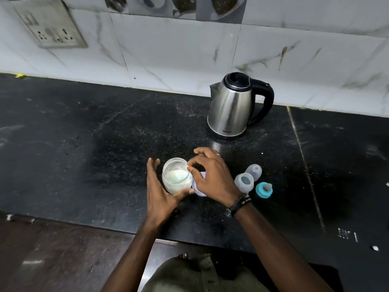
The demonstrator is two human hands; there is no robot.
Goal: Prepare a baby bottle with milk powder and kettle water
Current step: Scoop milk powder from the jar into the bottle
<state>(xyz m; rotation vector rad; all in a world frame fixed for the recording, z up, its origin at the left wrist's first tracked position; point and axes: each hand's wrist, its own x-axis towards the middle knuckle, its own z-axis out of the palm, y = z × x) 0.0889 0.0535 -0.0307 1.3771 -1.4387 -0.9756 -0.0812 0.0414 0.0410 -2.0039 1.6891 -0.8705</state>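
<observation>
An open glass jar of white milk powder (176, 175) stands on the black counter. My left hand (161, 191) cups it from the left, thumb against its front base. My right hand (213, 178) hovers at the jar's right rim, thumb and forefinger pinched together; whether they hold anything I cannot tell. The jar's pale lid (200, 191) lies flat under that hand. To the right stand the open baby bottle (244, 182), its clear cap (253, 171) and the teal ring with the teat (264, 189). A steel kettle (230, 106) with a black handle stands behind.
The black stone counter (84, 144) runs along a white marble-tiled wall. A socket plate (51, 26) sits on the wall at upper left. The counter's front edge is close to my body, with brown floor at lower left.
</observation>
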